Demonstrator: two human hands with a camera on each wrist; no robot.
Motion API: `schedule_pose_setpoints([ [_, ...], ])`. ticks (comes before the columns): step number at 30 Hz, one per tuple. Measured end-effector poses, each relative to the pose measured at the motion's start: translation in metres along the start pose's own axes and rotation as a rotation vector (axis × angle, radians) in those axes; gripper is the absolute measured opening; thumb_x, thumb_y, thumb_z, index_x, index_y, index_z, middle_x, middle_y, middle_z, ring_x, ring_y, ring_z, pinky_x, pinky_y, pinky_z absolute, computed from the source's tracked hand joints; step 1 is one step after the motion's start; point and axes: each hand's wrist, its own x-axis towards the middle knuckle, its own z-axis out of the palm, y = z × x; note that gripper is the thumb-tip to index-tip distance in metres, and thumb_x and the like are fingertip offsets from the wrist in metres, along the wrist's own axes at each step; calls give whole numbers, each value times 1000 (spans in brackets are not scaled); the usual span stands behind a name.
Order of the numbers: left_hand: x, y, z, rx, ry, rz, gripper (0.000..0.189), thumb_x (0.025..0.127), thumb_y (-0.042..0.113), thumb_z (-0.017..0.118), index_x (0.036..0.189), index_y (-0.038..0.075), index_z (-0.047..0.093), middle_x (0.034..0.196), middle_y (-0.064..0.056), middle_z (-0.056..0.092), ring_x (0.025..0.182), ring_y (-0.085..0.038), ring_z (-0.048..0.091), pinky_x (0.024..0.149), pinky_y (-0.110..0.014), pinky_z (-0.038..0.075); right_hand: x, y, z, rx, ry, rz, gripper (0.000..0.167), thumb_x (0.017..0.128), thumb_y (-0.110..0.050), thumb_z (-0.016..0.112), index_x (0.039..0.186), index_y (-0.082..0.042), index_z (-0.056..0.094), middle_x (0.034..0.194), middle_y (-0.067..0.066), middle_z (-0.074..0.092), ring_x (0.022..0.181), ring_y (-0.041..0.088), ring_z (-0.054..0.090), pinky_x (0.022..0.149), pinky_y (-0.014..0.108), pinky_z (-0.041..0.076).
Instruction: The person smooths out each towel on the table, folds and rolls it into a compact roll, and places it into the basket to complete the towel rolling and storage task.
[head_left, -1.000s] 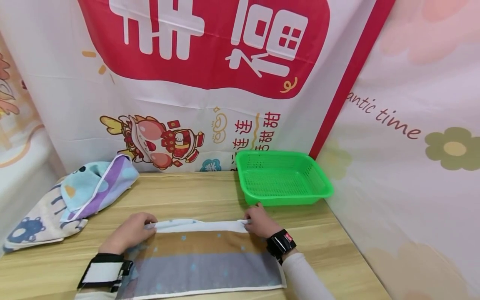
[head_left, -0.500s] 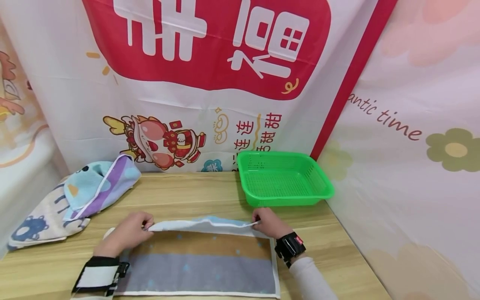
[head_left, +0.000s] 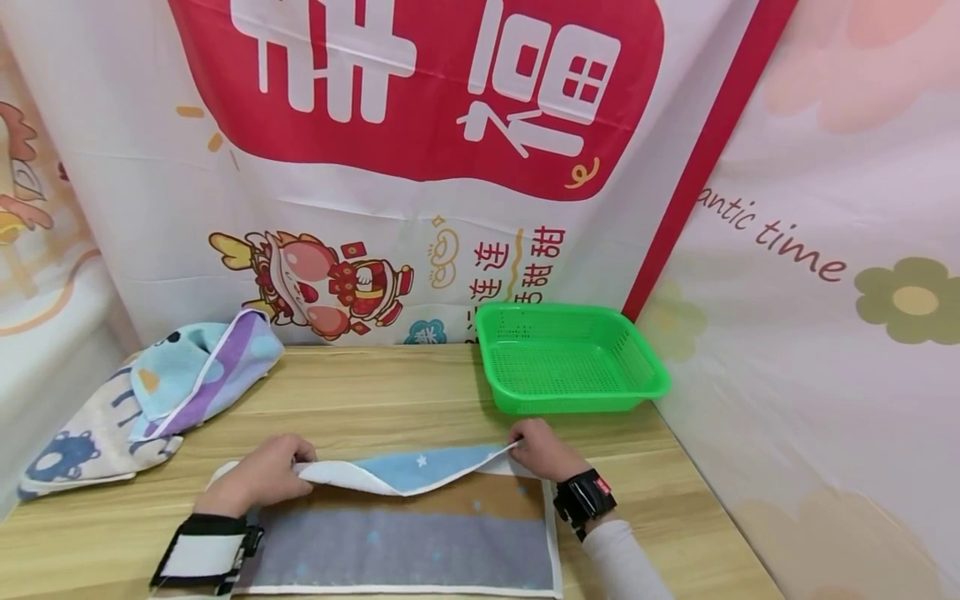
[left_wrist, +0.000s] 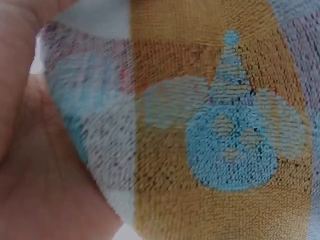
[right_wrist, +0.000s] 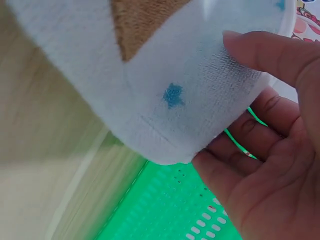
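A towel in grey, brown and white, with small blue stars and a white border, lies spread on the table before me. At its far left corner my left hand pinches the edge. My right hand pinches the far right corner between thumb and fingers. Between the hands the raised edge sags and folds over, showing a light blue side. In the left wrist view a blue cartoon figure is printed on the towel's brown band. The right wrist view has the thumb on top of the white cloth, fingers beneath.
Beyond my right hand a green plastic basket stands near the back edge of the wooden table. Crumpled towels lie at the back left. A printed cloth hangs behind the table, and a floral wall covering is at the right.
Both hands have shifted slightly right with the towel's far edge. That edge has been lifted and now droops forward between the hands, baring more of the blue side.
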Motion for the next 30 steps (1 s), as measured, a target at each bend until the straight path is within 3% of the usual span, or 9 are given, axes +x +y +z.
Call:
schedule_pose_setpoints([
  [4, -2, 2, 0, -5, 21, -20, 23, 69, 8, 82, 77, 11, 61, 73, 2, 55, 64, -14, 49, 57, -29, 42, -4, 3, -1, -24, 17, 3, 5, 87, 0, 68, 90, 2, 71, 89, 10, 71, 85, 24, 67, 79, 39, 57],
  [9, -3, 2, -5, -12, 54, -37, 29, 71, 3, 81, 92, 4, 61, 85, -3, 61, 73, -17, 53, 65, -32, 46, -5, 7, -4, -19, 38, 0, 7, 91, 1, 65, 93, 2, 72, 90, 11, 72, 84, 24, 67, 77, 38, 58],
  [13, -3, 0, -9, 0, 109, 14, 34, 70, 2, 82, 97, 2, 61, 91, -6, 64, 79, -18, 55, 69, -34, 48, -4, 7, -10, -10, 61, 7, 7, 93, 0, 65, 95, 2, 72, 93, 11, 72, 87, 25, 68, 81, 40, 58],
  [16, -4, -1, -12, 15, 141, 24, 33, 73, 10, 84, 99, 2, 65, 92, -5, 66, 82, -18, 57, 70, -36, 49, -4, 5, -14, 4, 77, 23, 7, 94, -1, 65, 97, 1, 71, 95, 12, 72, 90, 25, 68, 84, 42, 58],
  [20, -6, 2, -16, -10, 120, -55, 38, 79, 26, 83, 105, 2, 69, 98, -7, 69, 85, -18, 59, 74, -38, 50, -4, 4, -21, 42, 94, 40, 6, 94, -1, 66, 97, 0, 71, 94, 9, 72, 85, 19, 66, 81, 37, 58],
  [23, -8, 4, -18, -31, 119, -77, 31, 82, 27, 79, 100, 3, 71, 95, -6, 68, 85, -18, 58, 75, -37, 50, -5, 5, -26, 62, 103, 47, 5, 94, 0, 67, 95, 0, 71, 90, 7, 71, 79, 14, 64, 75, 31, 57],
  [27, -10, 3, -21, -15, 176, -20, 12, 79, 16, 77, 87, 10, 70, 89, -2, 65, 82, -17, 56, 73, -34, 49, -5, 6, -30, 50, 113, 46, 6, 94, 1, 66, 93, 0, 71, 86, 5, 70, 76, 12, 61, 70, 28, 54],
  [30, -11, 1, -22, -2, 216, 14, 13, 76, 11, 78, 88, 12, 71, 91, 0, 67, 84, -16, 59, 76, -37, 52, -4, 6, -32, 37, 112, 61, 7, 94, 1, 66, 93, -1, 72, 87, 5, 70, 78, 12, 62, 72, 29, 54],
])
